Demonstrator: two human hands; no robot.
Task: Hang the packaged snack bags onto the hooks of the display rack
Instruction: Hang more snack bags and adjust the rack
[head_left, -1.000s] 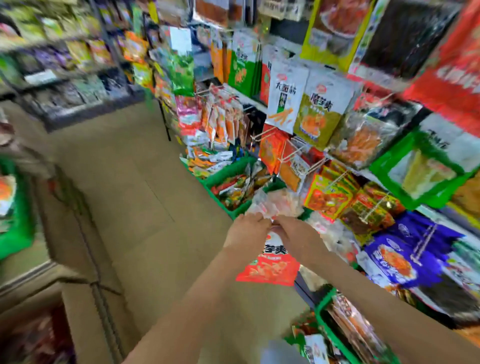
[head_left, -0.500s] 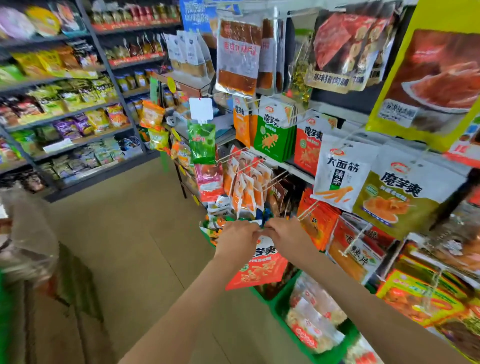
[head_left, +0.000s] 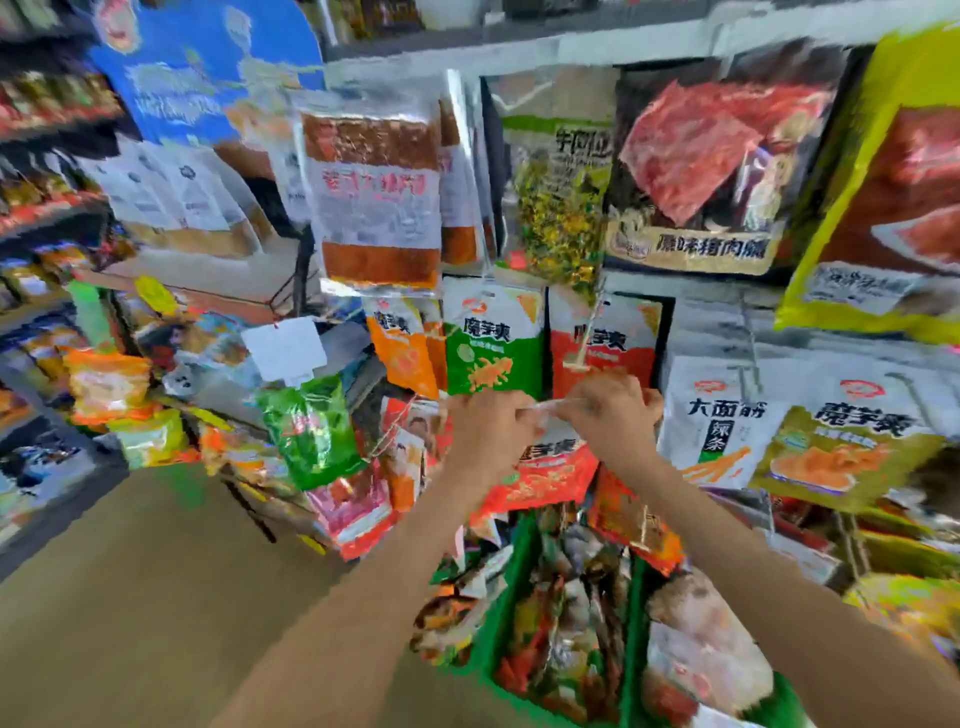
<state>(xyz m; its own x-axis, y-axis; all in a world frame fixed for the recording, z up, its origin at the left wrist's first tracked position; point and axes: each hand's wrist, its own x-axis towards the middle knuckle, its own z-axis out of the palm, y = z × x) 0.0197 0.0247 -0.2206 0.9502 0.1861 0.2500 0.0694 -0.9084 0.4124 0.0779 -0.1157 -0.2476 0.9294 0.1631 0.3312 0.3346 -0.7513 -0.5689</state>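
Shop aisle, snack rack: red bag held up at the hooks

Shop aisle, tan floor (head_left: 156, 571) at left, shelves of packets beyond it. Display rack (head_left: 717, 317) fills the right side. Whole view is smeared, so fine detail is unreliable.

Rack rows: large clear packets on top. Below them a green bag (head_left: 493, 353) and a red-orange bag (head_left: 618, 343) hang side by side. A white bag (head_left: 722, 421) and an olive bag (head_left: 841, 452) hang further right. A thin hook (head_left: 583, 345) sticks out in front of the red-orange bag, its tip just above the right hand.

Both hands are raised close together in front of that row. Left hand (head_left: 488, 431) and right hand (head_left: 615, 410) each pinch the clear top strip of one red snack bag (head_left: 545, 475), fingers curled over it, one hand at each end. The bag hangs between the wrists with its print facing the camera. Its lower edge is above a green basket (head_left: 511, 597) of loose packets.

Cannot tell through the blur whether the strip touches the hook
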